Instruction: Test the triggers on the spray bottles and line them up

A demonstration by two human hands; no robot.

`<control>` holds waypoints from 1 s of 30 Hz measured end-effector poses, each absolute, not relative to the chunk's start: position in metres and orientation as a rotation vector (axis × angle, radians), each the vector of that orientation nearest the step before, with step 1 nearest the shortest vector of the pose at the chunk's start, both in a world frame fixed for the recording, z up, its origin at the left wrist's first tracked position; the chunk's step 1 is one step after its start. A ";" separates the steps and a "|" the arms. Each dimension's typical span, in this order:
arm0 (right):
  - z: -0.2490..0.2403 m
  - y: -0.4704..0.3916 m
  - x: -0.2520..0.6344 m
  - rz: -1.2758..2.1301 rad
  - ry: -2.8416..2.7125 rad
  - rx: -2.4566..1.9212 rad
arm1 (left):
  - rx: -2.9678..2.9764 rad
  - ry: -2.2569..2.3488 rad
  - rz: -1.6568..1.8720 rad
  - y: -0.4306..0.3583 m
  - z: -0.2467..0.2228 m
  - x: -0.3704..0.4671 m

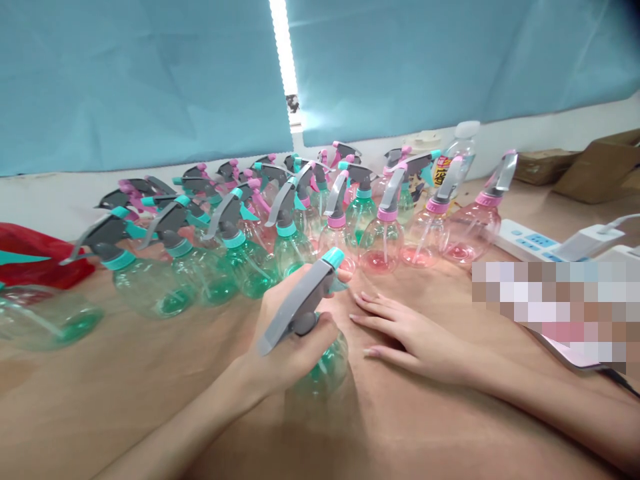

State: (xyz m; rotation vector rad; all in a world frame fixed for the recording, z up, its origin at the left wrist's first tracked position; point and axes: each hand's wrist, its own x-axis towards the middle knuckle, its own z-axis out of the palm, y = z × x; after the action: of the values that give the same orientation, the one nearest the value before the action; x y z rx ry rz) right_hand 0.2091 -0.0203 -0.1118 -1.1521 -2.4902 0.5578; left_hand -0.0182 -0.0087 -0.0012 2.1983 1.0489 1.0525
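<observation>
My left hand (285, 347) is wrapped round the neck of a green spray bottle (327, 370) with a grey and teal trigger head. The bottle stands at the middle of the brown table (210, 407), and my fingers hide part of its collar. Just right of it, my right hand (415, 333) lies flat on the table, fingers spread and holding nothing. Beyond both hands is a row of spray bottles, among them a green spray bottle (247, 267) with a teal collar and a pink spray bottle (383, 243) with a pink collar.
More spray bottles crowd behind the front row. At the left are a green spray bottle (50, 320) and a red bag (40, 253). A power strip (530, 240) with a white plug, a blurred-out device and a cardboard box (600, 167) sit right. A clear capped bottle (463, 150) stands behind.
</observation>
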 end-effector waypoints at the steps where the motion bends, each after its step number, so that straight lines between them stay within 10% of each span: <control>1: -0.112 -0.020 0.209 0.556 -2.493 -1.154 | 2.176 1.033 1.058 -0.009 -0.002 -0.018; 30: -0.112 -0.021 0.209 0.552 -2.450 -1.118 | 2.090 1.057 1.018 -0.013 -0.002 -0.016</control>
State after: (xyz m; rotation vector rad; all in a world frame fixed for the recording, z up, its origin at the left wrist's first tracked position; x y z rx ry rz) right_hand 0.2085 -0.0207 -0.1122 -1.1177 -2.4498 0.5517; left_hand -0.0162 -0.0133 -0.0022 2.0900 1.0571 1.0184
